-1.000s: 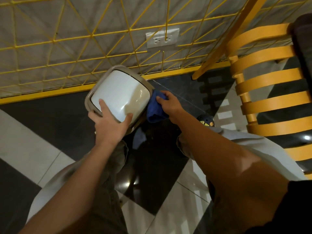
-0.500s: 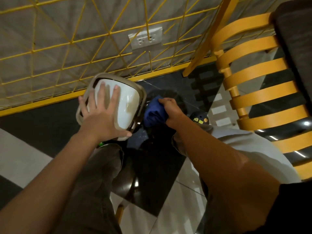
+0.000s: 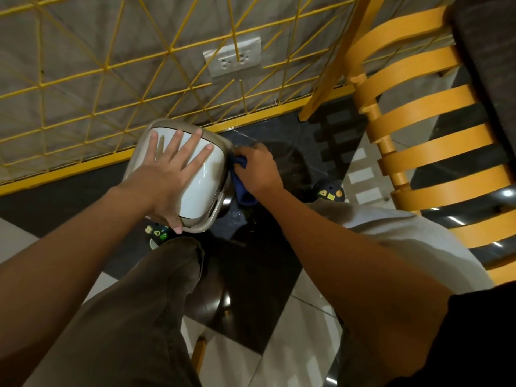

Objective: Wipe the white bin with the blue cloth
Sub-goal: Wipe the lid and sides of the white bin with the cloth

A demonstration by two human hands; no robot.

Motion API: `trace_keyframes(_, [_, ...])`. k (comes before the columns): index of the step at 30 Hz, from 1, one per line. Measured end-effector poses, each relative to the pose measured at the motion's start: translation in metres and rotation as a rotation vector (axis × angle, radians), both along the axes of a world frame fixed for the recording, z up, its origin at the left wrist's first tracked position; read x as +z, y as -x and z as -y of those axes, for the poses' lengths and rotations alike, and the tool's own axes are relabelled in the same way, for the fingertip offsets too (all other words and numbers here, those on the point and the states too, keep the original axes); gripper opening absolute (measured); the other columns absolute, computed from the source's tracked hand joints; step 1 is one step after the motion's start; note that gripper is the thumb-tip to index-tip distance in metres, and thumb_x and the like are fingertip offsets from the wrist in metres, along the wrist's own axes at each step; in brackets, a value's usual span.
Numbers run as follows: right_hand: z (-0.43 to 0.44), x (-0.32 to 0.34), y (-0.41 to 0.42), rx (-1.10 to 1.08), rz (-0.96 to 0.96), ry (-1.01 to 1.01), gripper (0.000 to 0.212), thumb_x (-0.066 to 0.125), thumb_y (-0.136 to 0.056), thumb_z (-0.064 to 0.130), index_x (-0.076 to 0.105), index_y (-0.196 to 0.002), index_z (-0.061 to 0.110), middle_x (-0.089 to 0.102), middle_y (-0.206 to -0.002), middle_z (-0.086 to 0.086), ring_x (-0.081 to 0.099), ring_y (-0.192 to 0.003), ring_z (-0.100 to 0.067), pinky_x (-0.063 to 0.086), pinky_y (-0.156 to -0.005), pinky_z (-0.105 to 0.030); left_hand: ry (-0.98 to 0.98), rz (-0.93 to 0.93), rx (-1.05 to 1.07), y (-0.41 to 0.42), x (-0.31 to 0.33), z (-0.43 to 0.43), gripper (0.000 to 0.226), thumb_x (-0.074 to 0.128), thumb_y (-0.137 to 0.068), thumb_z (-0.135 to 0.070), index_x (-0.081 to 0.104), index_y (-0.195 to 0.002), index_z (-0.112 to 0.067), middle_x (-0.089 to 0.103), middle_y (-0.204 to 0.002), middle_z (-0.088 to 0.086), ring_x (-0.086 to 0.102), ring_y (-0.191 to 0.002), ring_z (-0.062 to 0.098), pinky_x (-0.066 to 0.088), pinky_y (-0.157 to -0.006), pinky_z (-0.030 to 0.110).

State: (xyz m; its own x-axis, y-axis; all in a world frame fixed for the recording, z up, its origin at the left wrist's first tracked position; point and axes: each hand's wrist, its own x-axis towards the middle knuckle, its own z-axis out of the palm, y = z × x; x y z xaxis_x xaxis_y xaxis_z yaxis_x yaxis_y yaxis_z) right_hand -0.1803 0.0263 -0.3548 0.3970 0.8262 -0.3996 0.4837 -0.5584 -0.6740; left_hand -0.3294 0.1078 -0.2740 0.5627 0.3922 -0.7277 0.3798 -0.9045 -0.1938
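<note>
white bin (image 3: 201,189) on floor (image 3: 282,141) by yellow-grid wall (image 3: 83,65) | left hand (image 3: 169,175) flat, fingers (image 3: 178,143) spread on its top | right hand (image 3: 258,171) grasps blue cloth (image 3: 243,192) against bin's right side below rim | likely next: stroke down that side, right hand nearest

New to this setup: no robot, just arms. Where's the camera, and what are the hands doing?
No machine: a person works bare-handed, and the one camera sits on their head, looking down past their arms and knees. The left hand lies flat, fingers spread, on top of the white bin, seemingly steadying it. The right hand grips the blue cloth against the bin's side. Around: a dark tiled floor, a yellow-gridded wall and an orange slatted chair on the right.
</note>
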Motion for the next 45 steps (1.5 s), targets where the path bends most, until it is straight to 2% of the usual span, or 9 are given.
trace_keyframes(6, [0.023,-0.001,0.028,0.089,0.026,0.027,0.025,0.053,-0.090,0.016,0.060,-0.112,0.007,0.044,-0.123,-0.014,0.055,-0.105,-0.031,0.046,-0.093,-0.033,0.101,0.054,0.043,0.000,0.002,0.000,0.156,0.081,-0.043,-0.064,-0.045,-0.124,-0.019,-0.041,-0.144,0.015,-0.029,-0.136,0.041,-0.005,-0.114,0.050])
trace_keyframes(11, [0.009,0.007,0.014,0.067,0.081,0.062,0.027,0.048,-0.093,0.016,0.060,-0.116,0.010,0.044,-0.126,-0.015,0.056,-0.102,-0.031,0.040,-0.081,-0.029,0.158,0.058,0.101,-0.005,0.003,0.002,0.156,0.084,-0.045,-0.058,-0.045,-0.124,-0.020,-0.046,-0.141,0.014,-0.036,-0.132,0.041,-0.009,-0.112,0.052])
trace_keyframes(18, [0.019,0.001,0.032,0.016,0.037,0.041,0.024,0.052,-0.091,0.015,0.060,-0.113,0.009,0.045,-0.124,-0.014,0.056,-0.104,-0.029,0.040,-0.084,-0.024,0.178,0.066,0.128,-0.003,0.000,0.000,0.156,0.085,-0.046,-0.056,-0.046,-0.124,-0.021,-0.050,-0.138,0.012,-0.039,-0.130,0.040,-0.012,-0.111,0.051])
trace_keyframes(21, [0.027,-0.002,0.040,0.046,0.025,0.035,0.023,0.054,-0.090,0.016,0.062,-0.110,0.008,0.045,-0.125,-0.013,0.057,-0.104,-0.028,0.045,-0.091,-0.029,0.182,0.074,0.139,-0.003,0.001,0.001,0.155,0.084,-0.046,-0.055,-0.045,-0.124,-0.021,-0.048,-0.140,0.013,-0.038,-0.131,0.040,-0.012,-0.111,0.052])
trace_keyframes(28, [0.001,0.004,0.013,0.062,0.103,0.087,0.027,0.048,-0.093,0.014,0.058,-0.118,0.010,0.042,-0.129,-0.014,0.056,-0.105,-0.032,0.045,-0.088,-0.034,0.186,0.080,0.163,-0.007,0.001,0.002,0.157,0.085,-0.045,-0.055,-0.037,-0.136,-0.017,-0.046,-0.142,0.013,-0.037,-0.131,0.041,-0.010,-0.111,0.053])
trace_keyframes(35, [0.026,-0.006,0.043,0.082,0.123,0.033,0.024,0.050,-0.091,0.012,0.059,-0.112,0.006,0.045,-0.124,-0.016,0.056,-0.101,-0.033,0.049,-0.088,-0.035,0.173,0.074,0.162,-0.007,-0.001,0.002,0.157,0.084,-0.046,-0.056,-0.040,-0.134,-0.017,-0.047,-0.141,0.014,-0.037,-0.131,0.042,-0.010,-0.112,0.053])
trace_keyframes(41, [0.043,-0.008,0.059,0.129,0.099,0.043,0.025,0.053,-0.092,0.016,0.059,-0.114,0.007,0.045,-0.127,-0.017,0.056,-0.103,-0.034,0.048,-0.085,-0.035,0.173,0.077,0.166,-0.007,-0.002,0.003,0.156,0.083,-0.046,-0.058,-0.044,-0.127,-0.018,-0.047,-0.141,0.014,-0.037,-0.131,0.043,-0.010,-0.111,0.053])
trace_keyframes(45, [0.033,-0.006,0.044,0.111,0.131,0.004,0.024,0.052,-0.091,0.016,0.060,-0.112,0.008,0.046,-0.124,-0.015,0.056,-0.101,-0.031,0.049,-0.085,-0.034,0.175,0.068,0.172,-0.009,-0.001,0.002,0.157,0.084,-0.047,-0.057,-0.040,-0.133,-0.016,-0.047,-0.140,0.015,-0.038,-0.130,0.043,-0.011,-0.111,0.054])
